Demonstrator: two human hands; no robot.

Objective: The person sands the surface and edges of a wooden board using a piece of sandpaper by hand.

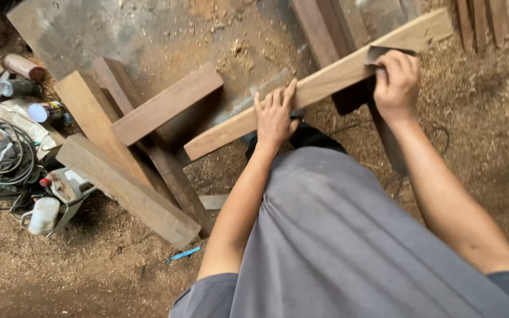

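**Two hands on a pale plank above a sawdust floor**

A long pale wooden plank (325,79) runs slantwise across the middle of the view, its lower end near the centre and its upper end towards the top right corner. The left hand (275,115) lies flat on the plank's lower half, fingers spread and straight, pressing down rather than gripping. The right hand (397,82) is curled shut over a folded piece of dark sandpaper (384,54), held against the plank's upper edge.

Below the plank, between the forearms, hangs the person's grey garment (337,235). To the left, several darker boards (148,123) lean and cross over one another. Further left sit a power tool (66,185), a coil of cable (1,150) and some spray cans (45,111). A small blue pen-like stick (182,254) lies on the floor (89,259), which is thick with sawdust.
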